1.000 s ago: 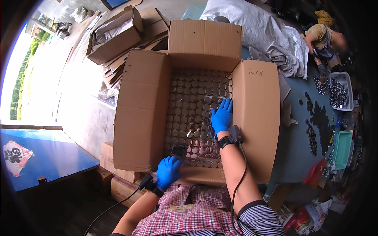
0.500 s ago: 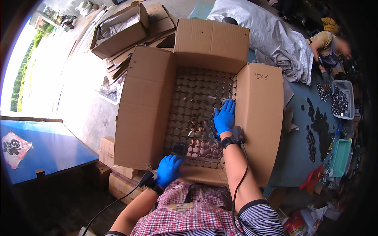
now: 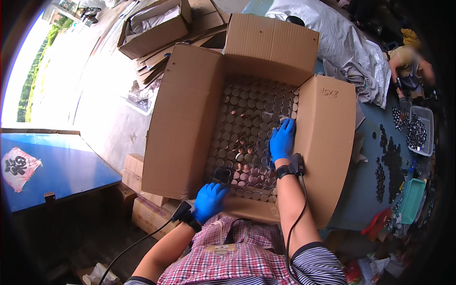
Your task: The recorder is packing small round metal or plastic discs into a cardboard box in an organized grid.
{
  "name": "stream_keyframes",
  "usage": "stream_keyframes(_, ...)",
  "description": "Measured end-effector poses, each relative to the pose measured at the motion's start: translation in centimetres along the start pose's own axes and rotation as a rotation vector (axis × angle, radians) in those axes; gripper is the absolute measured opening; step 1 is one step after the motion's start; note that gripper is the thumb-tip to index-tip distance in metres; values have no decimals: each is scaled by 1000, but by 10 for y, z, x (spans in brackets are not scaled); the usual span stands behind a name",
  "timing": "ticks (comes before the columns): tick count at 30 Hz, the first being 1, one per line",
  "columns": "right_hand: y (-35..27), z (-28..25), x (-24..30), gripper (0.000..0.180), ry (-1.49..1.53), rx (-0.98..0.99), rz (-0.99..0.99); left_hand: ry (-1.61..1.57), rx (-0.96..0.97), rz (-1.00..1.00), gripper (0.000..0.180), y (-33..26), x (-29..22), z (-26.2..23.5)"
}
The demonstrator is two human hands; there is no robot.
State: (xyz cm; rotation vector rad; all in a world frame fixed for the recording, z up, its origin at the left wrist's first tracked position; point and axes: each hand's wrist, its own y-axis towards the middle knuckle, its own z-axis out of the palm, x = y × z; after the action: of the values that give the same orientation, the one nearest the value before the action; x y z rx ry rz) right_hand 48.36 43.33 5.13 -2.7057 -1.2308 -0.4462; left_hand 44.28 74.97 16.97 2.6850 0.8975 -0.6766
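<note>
Concrete floor (image 3: 114, 123) spreads to the left of a large open cardboard box (image 3: 185, 118); a blue panel (image 3: 57, 166) stands at the box's near left, and a smaller carton (image 3: 154, 31) lies beyond its far left corner; to the box's right runs a teal tabletop (image 3: 358, 194) with scattered dark pieces (image 3: 393, 159), a white basket (image 3: 429, 128) and a green tray (image 3: 411, 202), where a co-worker (image 3: 403, 59) leans in, well apart from the box. Round, mirror-bright discs (image 3: 247, 142) lie in close rows inside the box; the right hand (image 3: 283, 142), in a blue glove, is over the discs along the box's right wall, fingers straight and together — a released, flat hand; the left hand (image 3: 210, 202), gloved alike, is at the box's near left corner, fingers curled — whether they grasp the edge or anything else, I cannot tell.
</note>
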Motion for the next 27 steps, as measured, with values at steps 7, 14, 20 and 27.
stream_keyframes(7, 3, 18, -15, 63, -209, -85, -100, 25, -78, -12, 25, -2, -2, 3)
stream_keyframes(14, -2, -6, -3, 66, 81, -53, 3, 55, -166, -2, 21, -8, -2, 5)
stream_keyframes(20, -56, -40, 1, 39, 124, 246, -266, -221, -376, -226, 17, -7, -5, -19)
stream_keyframes(27, -181, -33, 28, 34, 180, 884, -730, -239, -736, -450, 12, 7, 45, -53)
